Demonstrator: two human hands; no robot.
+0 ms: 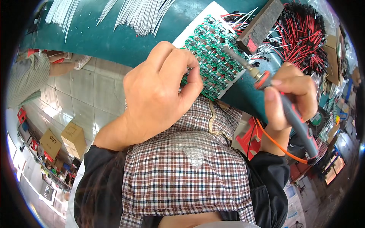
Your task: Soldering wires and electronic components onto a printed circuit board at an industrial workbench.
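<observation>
In my right hand (291, 95) is a soldering iron (298, 121) with a grey and red handle. Its metal tip points up and left, over the edge of a panel of small green circuit boards (215, 57). An orange cord trails from the handle's lower end. The panel lies on a white board (186, 34) near the table's edge. My left hand (161, 83) is closed in a pinch at the panel's left side. Whatever sits between those fingertips is hidden from view.
A dark bar (260, 26) rests across wires beside the panel. Behind it lies a large heap of red and black wires (304, 38). Bundles of white wires (142, 15) lie on the green table (102, 41). Cardboard boxes (74, 138) stand on the floor, and another person's legs (61, 68) show at left.
</observation>
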